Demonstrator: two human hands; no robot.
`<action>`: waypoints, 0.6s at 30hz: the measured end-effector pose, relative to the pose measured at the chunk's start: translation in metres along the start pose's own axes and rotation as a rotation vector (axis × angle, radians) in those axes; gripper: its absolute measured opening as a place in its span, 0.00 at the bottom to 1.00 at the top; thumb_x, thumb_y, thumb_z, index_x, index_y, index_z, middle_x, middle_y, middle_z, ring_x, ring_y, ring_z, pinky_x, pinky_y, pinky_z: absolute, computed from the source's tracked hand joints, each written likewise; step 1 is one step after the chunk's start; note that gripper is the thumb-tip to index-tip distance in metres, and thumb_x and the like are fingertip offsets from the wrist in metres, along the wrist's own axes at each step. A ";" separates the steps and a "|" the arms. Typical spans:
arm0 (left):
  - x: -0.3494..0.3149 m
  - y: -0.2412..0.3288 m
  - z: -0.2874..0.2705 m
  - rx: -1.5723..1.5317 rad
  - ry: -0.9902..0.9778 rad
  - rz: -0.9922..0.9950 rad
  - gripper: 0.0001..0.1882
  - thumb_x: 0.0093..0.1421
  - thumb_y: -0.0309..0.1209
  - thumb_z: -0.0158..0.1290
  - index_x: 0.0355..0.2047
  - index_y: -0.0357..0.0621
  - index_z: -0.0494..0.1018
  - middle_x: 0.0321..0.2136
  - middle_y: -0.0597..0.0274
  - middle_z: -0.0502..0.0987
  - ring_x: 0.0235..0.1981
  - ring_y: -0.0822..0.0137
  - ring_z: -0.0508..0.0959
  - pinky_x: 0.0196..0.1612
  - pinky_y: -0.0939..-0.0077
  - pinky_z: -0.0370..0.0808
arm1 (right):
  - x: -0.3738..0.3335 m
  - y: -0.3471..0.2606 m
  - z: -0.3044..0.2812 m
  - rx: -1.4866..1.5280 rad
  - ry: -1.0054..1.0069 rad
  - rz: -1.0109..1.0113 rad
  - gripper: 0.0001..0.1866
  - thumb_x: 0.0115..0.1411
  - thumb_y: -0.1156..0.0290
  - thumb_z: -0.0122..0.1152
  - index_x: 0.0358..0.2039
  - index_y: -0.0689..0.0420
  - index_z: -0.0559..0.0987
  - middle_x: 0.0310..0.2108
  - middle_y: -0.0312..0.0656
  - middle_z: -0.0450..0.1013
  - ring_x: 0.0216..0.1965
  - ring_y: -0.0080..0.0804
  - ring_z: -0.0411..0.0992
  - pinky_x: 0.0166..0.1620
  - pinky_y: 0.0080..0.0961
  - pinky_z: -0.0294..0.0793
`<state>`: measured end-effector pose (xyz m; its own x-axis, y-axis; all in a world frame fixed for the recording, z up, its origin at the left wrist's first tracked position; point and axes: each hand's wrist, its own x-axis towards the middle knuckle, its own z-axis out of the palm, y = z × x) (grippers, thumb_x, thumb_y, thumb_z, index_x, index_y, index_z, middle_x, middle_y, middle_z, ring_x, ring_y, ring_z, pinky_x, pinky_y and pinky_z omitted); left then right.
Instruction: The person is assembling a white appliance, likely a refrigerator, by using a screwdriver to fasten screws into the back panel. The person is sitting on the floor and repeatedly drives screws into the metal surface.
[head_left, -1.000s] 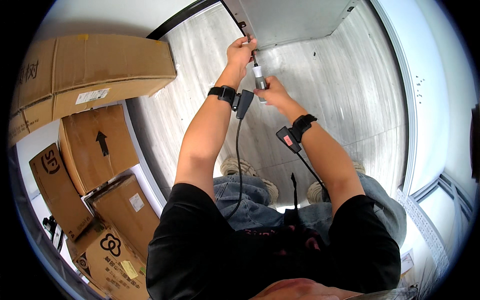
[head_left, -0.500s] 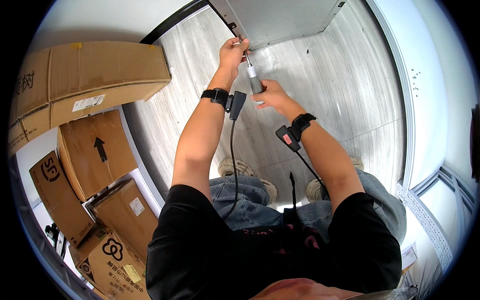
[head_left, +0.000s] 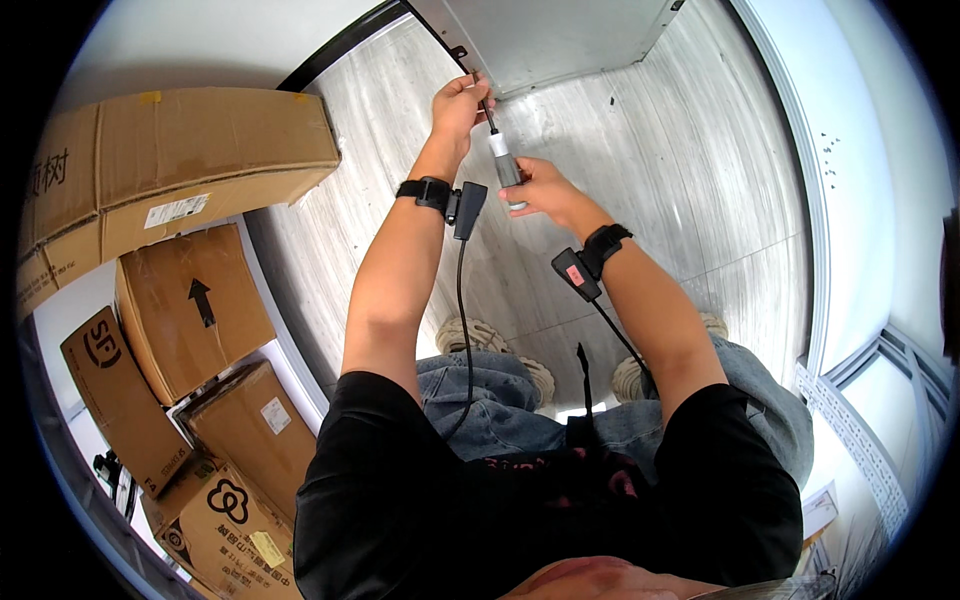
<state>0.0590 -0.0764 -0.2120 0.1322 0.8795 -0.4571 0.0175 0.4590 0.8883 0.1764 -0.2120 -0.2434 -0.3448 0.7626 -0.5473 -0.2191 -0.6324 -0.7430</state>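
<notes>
A screwdriver (head_left: 502, 150) with a grey and white handle and a dark shaft points away from me toward a light grey metal panel (head_left: 545, 45). Its handle is gripped in my right hand (head_left: 543, 190), fingers closed around the lower end. My left hand (head_left: 457, 108) pinches the front of the shaft beside the panel's near left corner. The tip is hidden among those fingers, so I cannot tell whether a screw is there. A small dark bracket (head_left: 460, 52) sits on the panel's left edge just beyond my fingertips.
Several cardboard boxes stand at my left, with a long carton (head_left: 210, 130) farther off and an arrow-marked box (head_left: 195, 310) nearer. A black frame edge (head_left: 335, 45) runs behind the carton. White metal rails (head_left: 850, 440) are at the right. Cables hang from both wrist straps.
Both hands and the screwdriver sit slightly farther left in the picture, as does the panel. The grip of each hand looks the same.
</notes>
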 end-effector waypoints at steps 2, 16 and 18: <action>-0.002 0.001 0.002 0.082 0.020 0.012 0.14 0.59 0.29 0.54 0.45 0.41 0.70 0.28 0.67 0.75 0.25 0.73 0.75 0.29 0.79 0.73 | 0.000 -0.001 0.002 -0.124 0.062 0.011 0.20 0.50 0.71 0.65 0.43 0.56 0.70 0.38 0.38 0.69 0.41 0.29 0.71 0.43 0.34 0.76; -0.002 0.000 0.004 0.048 0.045 0.028 0.12 0.59 0.28 0.54 0.42 0.39 0.71 0.27 0.64 0.74 0.26 0.71 0.76 0.30 0.76 0.76 | -0.004 -0.001 -0.003 -0.181 0.049 -0.059 0.21 0.52 0.69 0.64 0.45 0.58 0.69 0.36 0.37 0.70 0.41 0.29 0.71 0.42 0.32 0.75; 0.001 -0.001 0.003 0.111 0.068 0.056 0.11 0.59 0.27 0.53 0.42 0.38 0.71 0.28 0.63 0.74 0.26 0.71 0.76 0.30 0.76 0.77 | -0.005 -0.004 0.003 -0.247 0.063 -0.054 0.20 0.52 0.69 0.64 0.45 0.58 0.69 0.36 0.37 0.70 0.41 0.29 0.71 0.41 0.31 0.74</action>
<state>0.0625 -0.0761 -0.2134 0.0684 0.9114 -0.4058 0.1219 0.3960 0.9101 0.1765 -0.2140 -0.2368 -0.2796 0.8060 -0.5218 -0.0032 -0.5442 -0.8389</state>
